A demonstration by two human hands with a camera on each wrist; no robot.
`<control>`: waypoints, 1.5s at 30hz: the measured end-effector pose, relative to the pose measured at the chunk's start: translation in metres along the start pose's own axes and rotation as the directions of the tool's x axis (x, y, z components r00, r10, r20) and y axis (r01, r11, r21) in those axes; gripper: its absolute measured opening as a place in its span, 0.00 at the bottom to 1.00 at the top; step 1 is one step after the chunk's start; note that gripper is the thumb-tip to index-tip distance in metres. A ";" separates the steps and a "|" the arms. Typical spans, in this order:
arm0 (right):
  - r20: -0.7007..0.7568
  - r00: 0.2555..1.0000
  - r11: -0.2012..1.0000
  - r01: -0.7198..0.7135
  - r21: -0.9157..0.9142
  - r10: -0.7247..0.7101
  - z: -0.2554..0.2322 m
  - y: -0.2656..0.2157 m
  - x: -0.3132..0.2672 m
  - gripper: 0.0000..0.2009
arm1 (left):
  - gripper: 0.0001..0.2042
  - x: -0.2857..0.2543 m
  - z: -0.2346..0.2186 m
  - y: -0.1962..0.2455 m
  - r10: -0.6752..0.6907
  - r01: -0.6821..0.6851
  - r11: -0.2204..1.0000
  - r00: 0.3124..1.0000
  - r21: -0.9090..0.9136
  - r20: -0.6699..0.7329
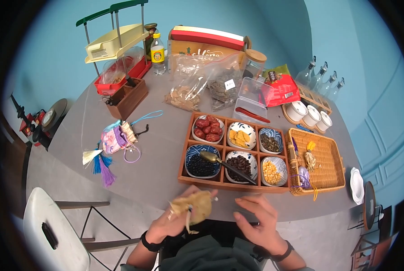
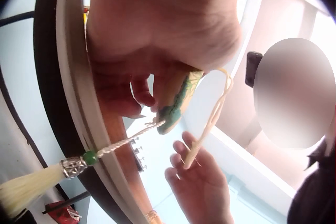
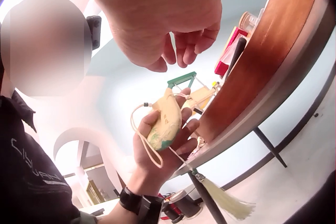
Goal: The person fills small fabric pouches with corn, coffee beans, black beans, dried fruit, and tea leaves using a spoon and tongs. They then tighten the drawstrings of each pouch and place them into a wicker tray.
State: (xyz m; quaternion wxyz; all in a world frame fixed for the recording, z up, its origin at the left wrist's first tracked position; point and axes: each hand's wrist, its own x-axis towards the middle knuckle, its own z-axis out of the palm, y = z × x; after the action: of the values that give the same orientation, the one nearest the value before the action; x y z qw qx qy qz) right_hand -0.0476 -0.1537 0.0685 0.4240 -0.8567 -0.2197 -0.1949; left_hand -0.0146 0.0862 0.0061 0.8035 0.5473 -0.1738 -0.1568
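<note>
A pale yellow fabric sachet [image 1: 201,205] lies across the palm of my left hand [image 1: 170,221], just in front of the table edge. In the right wrist view the thumb and fingers grip the sachet [image 3: 168,119], which is plump and has green at its lower end. A cream cord loop [image 3: 137,129] hangs off one side, and a cream tassel [image 3: 226,198] dangles from the bottom. The left wrist view shows a green bead [image 2: 90,158] above that tassel. My right hand [image 1: 261,221] hovers apart from the sachet, fingers loosely bent and holding nothing.
Ahead stands a divided wooden tray [image 1: 211,183] with bowls of red dates, black beans and other dried goods; a scoop [image 1: 229,166] lies across it. To its right is a wicker basket [image 1: 326,185]. Tasselled pouches [image 1: 116,137] lie left, and plastic bags [image 1: 186,88] behind.
</note>
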 end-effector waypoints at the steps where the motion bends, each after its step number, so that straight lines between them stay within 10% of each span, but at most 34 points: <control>1: 0.009 1.000 0.999 -0.021 0.035 0.021 0.001 -0.006 0.001 0.18 | 0.18 -0.001 0.003 0.000 -0.023 0.008 0.986 0.996 0.165 0.090; 2: 0.032 0.999 1.000 -0.020 0.025 0.019 0.000 -0.010 0.005 0.22 | 0.13 -0.003 0.002 0.006 0.098 -0.180 0.906 0.970 0.384 0.223; 7: 0.178 0.967 0.953 -0.218 0.210 0.182 0.002 0.007 -0.008 0.13 | 0.15 -0.005 0.024 0.007 0.063 -0.188 0.835 0.966 0.517 0.249; 14: 0.159 0.927 0.855 -0.375 0.360 0.339 0.011 0.020 -0.027 0.06 | 0.09 -0.011 0.033 0.004 0.128 -0.089 0.893 0.990 0.441 -0.060; 26: 0.043 0.937 0.748 -0.304 0.590 0.347 -0.002 0.008 -0.031 0.07 | 0.07 -0.012 0.047 0.006 0.257 -0.169 0.862 0.958 0.477 -0.125; 33: 0.003 0.971 0.881 -0.217 0.421 0.238 -0.030 0.012 -0.034 0.15 | 0.18 0.000 0.063 0.016 0.456 -0.391 0.764 0.890 0.514 -0.001; 45: 0.100 0.923 0.330 -0.232 0.915 0.373 -0.045 0.023 -0.047 0.26 | 0.24 0.005 0.067 0.028 0.342 -0.347 0.938 0.909 0.022 -0.239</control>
State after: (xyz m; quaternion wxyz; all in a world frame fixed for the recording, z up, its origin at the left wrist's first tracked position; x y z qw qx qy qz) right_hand -0.0811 -0.2121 0.0547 0.8647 -0.4923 -0.0988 -0.0141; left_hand -0.0386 0.0383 0.0558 0.8393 0.5144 -0.1677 0.0524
